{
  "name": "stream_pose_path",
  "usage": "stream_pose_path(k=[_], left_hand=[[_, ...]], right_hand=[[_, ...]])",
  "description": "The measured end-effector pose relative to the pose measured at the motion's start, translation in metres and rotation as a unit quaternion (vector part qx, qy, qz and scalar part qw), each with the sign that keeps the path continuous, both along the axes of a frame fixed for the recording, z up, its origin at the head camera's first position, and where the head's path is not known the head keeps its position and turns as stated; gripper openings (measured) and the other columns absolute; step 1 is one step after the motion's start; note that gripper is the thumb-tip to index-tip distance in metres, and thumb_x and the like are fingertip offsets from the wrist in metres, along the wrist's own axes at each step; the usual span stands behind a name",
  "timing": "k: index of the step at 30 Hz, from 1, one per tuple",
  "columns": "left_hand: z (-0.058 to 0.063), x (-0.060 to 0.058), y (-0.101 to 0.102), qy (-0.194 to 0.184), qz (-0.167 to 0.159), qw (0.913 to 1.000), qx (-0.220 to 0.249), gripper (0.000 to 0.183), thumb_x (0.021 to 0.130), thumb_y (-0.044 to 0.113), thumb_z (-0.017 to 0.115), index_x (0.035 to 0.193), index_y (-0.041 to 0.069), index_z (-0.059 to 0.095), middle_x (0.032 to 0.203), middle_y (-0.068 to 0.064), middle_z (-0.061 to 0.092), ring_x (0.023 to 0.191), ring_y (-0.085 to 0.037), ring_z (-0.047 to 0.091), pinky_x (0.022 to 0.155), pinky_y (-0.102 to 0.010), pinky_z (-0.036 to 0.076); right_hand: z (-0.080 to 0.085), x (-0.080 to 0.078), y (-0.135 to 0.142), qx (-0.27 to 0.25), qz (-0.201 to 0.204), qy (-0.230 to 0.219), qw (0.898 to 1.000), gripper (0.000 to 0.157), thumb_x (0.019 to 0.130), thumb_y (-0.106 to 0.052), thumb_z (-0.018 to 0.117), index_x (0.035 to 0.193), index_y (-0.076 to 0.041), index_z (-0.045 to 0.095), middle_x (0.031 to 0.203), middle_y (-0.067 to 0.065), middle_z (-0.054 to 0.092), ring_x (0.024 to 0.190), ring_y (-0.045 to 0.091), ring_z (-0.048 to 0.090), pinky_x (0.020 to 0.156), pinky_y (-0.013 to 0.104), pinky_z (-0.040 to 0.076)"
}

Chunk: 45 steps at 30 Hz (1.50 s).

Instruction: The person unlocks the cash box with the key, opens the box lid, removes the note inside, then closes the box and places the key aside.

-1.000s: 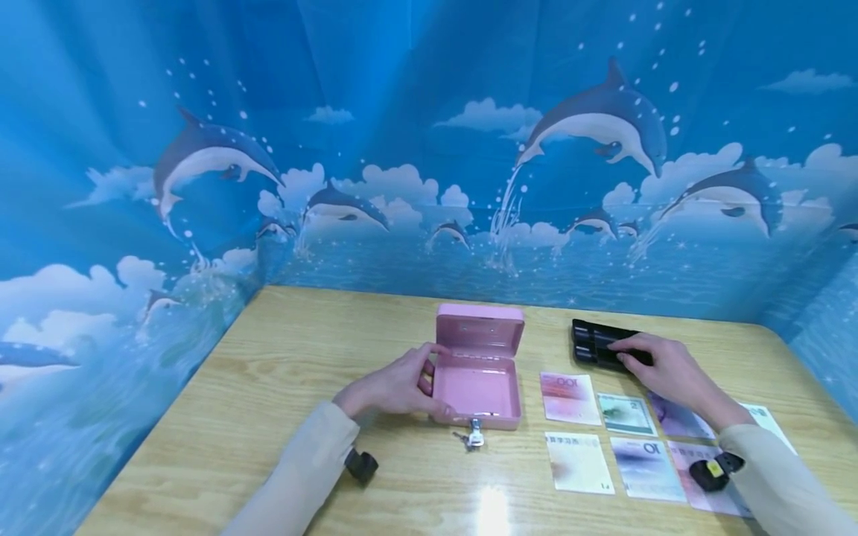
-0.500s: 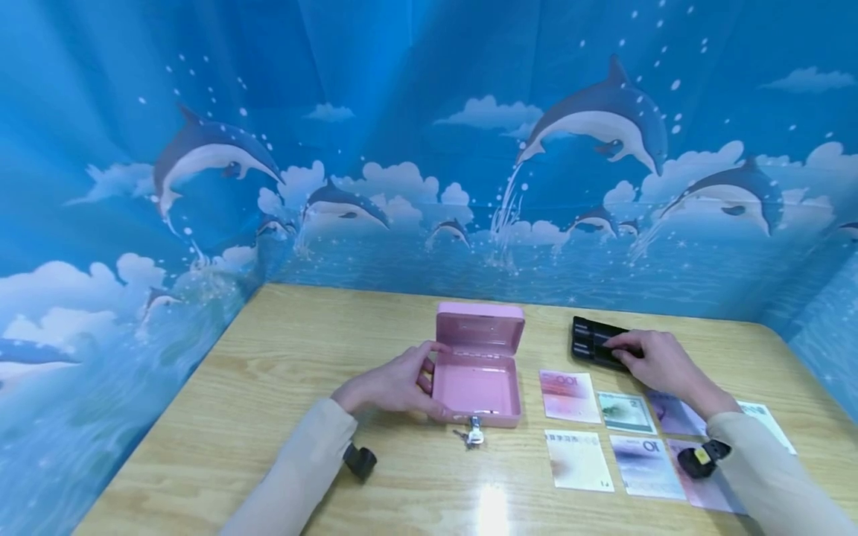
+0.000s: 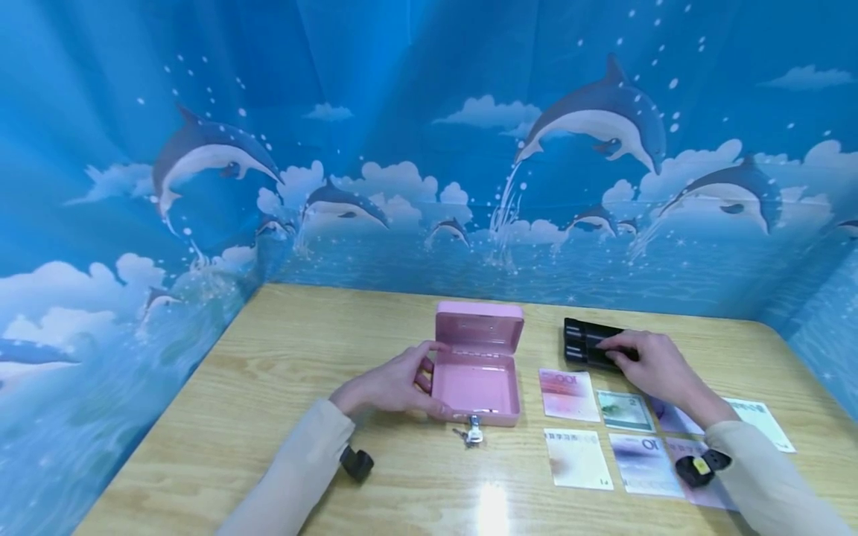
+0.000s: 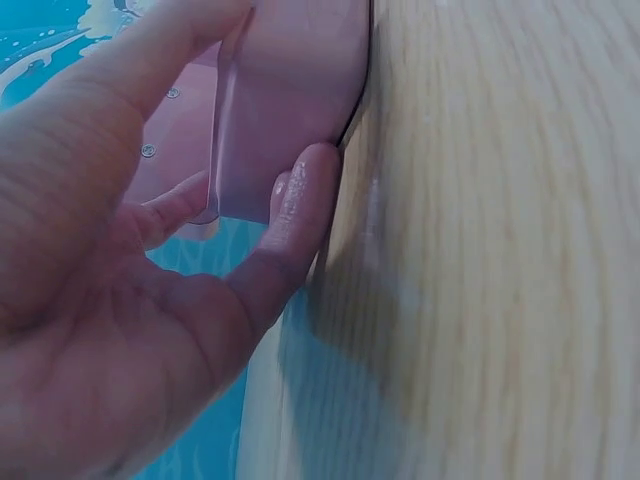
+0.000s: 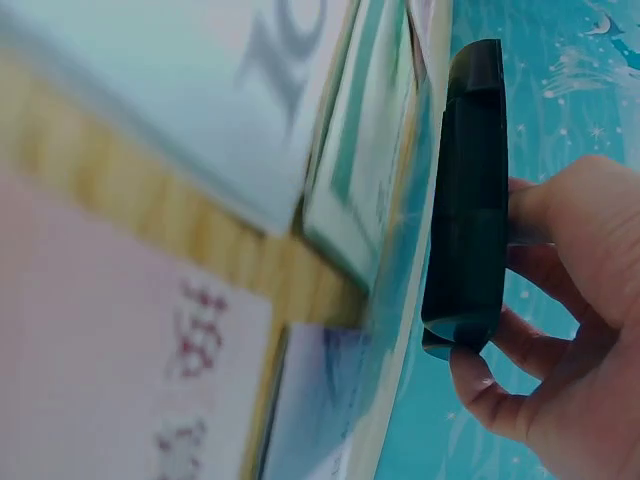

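A pink metal cash box [image 3: 476, 383] stands in the middle of the table with its lid raised. My left hand [image 3: 392, 381] grips the box's left side, thumb at the front corner and forefinger at the rear rim. Up close in the left wrist view, fingers lie along the pink wall [image 4: 300, 90]. From the front latch hangs a small silver padlock [image 3: 474, 432], with keys [image 3: 461, 436] beside it. Further right, my right hand [image 3: 660, 366] pinches a black compartment tray [image 3: 583, 344]; the right wrist view shows fingertips at the side of this tray [image 5: 470, 190].
Two rows of toy banknotes lie right of the box, among them a red one [image 3: 568, 394], a green one [image 3: 626, 412] and a blue-grey one [image 3: 645, 463]. The right forearm passes over several. A dolphin-print curtain [image 3: 402, 149] hangs behind the wooden table [image 3: 302, 320].
Together with the right hand, the black tray has shifted slightly to the left. The left hand and the cash box stay where they were.
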<state>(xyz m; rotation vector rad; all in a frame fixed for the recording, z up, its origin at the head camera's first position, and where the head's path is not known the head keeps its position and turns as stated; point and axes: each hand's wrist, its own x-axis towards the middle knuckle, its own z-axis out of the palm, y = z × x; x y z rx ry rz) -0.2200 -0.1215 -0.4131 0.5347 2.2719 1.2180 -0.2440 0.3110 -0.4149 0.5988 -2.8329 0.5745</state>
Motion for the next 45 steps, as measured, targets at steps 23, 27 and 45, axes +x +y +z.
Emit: stream_pose_path(k=[23,27,45], left_hand=[[-0.003,0.002,-0.008,-0.004,0.009,0.9991,0.042,0.091,0.083,0.023,0.086,0.157,0.023,0.033,0.132,-0.012,0.057,0.107,-0.018,0.064,0.091,-0.034,0.058],[-0.003,0.003,-0.008,-0.008,0.013,0.9989,0.045,0.093,0.082,0.021,0.086,0.157,0.022,0.033,0.131,-0.011,0.058,0.106,-0.018,0.064,0.093,-0.035,0.058],[-0.002,0.002,-0.010,-0.007,0.014,0.9989,0.044,0.091,0.082,0.021,0.086,0.157,0.020,0.034,0.132,-0.013,0.058,0.108,-0.019,0.064,0.095,-0.034,0.057]], right_hand=[[0.011,0.044,-0.037,-0.049,0.019,0.069,0.996,0.031,0.081,0.006,0.077,0.102,-0.017,0.081,0.098,0.003,0.078,0.089,0.029,0.073,0.069,0.035,0.059],[0.011,0.052,-0.047,-0.055,0.032,0.079,0.995,0.034,0.079,0.006,0.079,0.100,-0.020,0.081,0.095,-0.002,0.078,0.088,0.026,0.073,0.070,0.036,0.061],[0.021,0.073,-0.087,-0.091,0.065,0.040,0.993,0.036,0.081,0.004,0.078,0.098,-0.028,0.079,0.095,-0.015,0.076,0.091,0.011,0.071,0.075,0.030,0.061]])
